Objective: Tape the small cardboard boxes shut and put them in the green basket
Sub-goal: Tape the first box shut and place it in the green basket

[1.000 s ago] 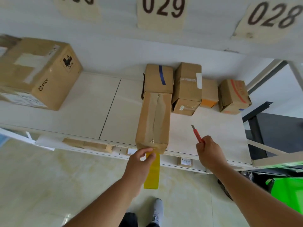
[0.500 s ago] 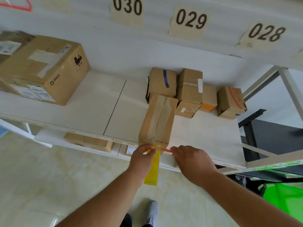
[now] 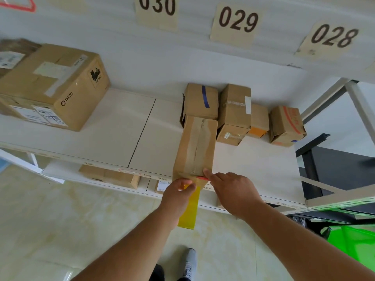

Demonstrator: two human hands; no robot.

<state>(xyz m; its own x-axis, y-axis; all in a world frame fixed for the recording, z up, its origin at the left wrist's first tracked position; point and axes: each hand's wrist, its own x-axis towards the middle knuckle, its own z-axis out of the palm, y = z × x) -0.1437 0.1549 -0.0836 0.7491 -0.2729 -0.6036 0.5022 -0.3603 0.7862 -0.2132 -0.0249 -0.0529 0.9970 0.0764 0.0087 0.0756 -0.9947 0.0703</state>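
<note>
Since half a second ago, the right hand (image 3: 236, 194) has slid closer along the near end of the long cardboard box (image 3: 195, 148), its forefinger now stretched out onto the box's front right corner. A sliver of the red cutter (image 3: 203, 178) shows just left of that fingertip, lying along the box's lower edge; the rest of the tool is hidden under the hand, whose other fingers curl around it. The left hand (image 3: 178, 194) sits as before at the box's front left, its fingers (image 3: 185, 182) pinching the top of a yellow tape strip (image 3: 190, 207) that hangs down past the shelf (image 3: 113, 136) edge toward the floor (image 3: 60, 226). Both hands touch the box's near face, the tape between them.

That box lies lengthwise on the white shelf with its near end at the front lip and a band of clear tape down its top seam. Its far end meets a row of small boxes against the wall: one with a blue stripe (image 3: 200, 100), a taller one (image 3: 235, 106), an orange-faced one (image 3: 258, 122) and one with a red mark (image 3: 287, 124). A large PICO carton (image 3: 54, 86) stands well apart at the left. One corner of the green basket (image 3: 353, 244) shows at lower right, below the shelf. Number cards 030, 029 and 028 hang on the wall above.
</note>
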